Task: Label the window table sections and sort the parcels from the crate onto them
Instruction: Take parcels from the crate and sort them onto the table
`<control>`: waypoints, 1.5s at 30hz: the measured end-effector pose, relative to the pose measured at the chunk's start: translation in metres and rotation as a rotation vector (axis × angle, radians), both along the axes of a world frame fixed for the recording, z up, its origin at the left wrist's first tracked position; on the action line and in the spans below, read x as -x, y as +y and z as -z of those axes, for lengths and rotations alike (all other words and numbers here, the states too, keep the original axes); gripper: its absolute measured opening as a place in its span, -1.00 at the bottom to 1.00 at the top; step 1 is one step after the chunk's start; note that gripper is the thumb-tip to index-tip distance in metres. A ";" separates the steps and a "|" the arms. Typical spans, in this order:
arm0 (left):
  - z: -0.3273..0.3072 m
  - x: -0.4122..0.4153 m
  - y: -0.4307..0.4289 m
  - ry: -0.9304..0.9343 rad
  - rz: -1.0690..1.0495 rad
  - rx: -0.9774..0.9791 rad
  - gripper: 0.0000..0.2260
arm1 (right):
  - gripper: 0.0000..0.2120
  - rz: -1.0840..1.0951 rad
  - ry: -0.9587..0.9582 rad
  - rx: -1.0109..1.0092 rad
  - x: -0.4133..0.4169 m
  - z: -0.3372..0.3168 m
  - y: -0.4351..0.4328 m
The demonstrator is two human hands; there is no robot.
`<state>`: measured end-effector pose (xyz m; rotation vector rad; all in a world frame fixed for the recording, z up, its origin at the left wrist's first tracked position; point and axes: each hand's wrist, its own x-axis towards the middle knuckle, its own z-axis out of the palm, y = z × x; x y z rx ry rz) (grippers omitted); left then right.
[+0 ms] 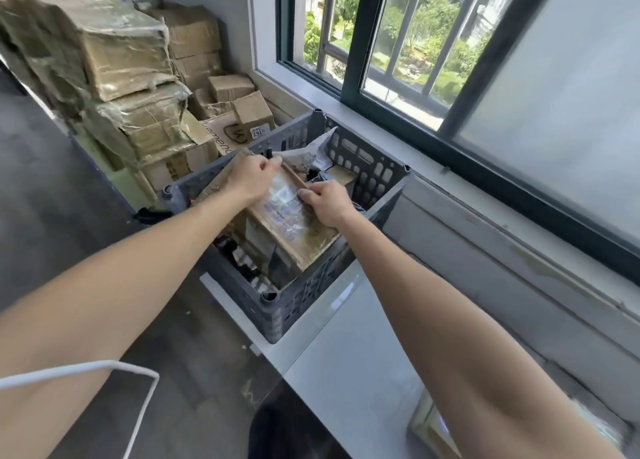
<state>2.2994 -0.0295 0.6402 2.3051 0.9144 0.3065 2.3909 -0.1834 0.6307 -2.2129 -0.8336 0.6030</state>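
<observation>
The flat cardboard parcel (294,223) lies on top of the load in the grey crate (294,306), straight ahead of me and a little left of the window. Its long axis runs from far-left to near-right, tilted, the near-right corner resting at the crate's rim. A taped label faces up.

My left hand (249,181) is pinched closed on the far end of the parcel; my right hand (327,204) is closed on its window-side long edge, about midway. Both hands hold it, neither clearly nearer. Not yet lifted clear, as far as I can judge.

Other parcels (332,178) sit beneath and behind it in the crate, packed close, so the lift should go straight up before any sideways travel.

The crate stands on the pale desk (346,372) under the window (415,53), overhanging the desk's floor-side edge. Open desk surface lies toward me and to the right; a blurred box (433,427) sits at the near right. I see no section labels. Stacked cartons (138,77) block the far left. Judgement: swing right, toward me.
</observation>
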 end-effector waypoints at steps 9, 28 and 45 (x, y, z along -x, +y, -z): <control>-0.037 -0.027 -0.008 -0.335 -0.129 0.240 -0.36 | -0.65 0.477 0.253 -0.438 -0.042 -0.030 -0.075; -0.049 -0.115 -0.172 -0.036 0.660 1.110 -0.59 | -0.77 0.881 0.640 -0.861 -0.062 -0.004 -0.290; -0.044 -0.152 -0.282 0.840 1.096 0.700 -0.40 | -0.37 0.290 0.882 -0.319 -0.026 -0.016 -0.400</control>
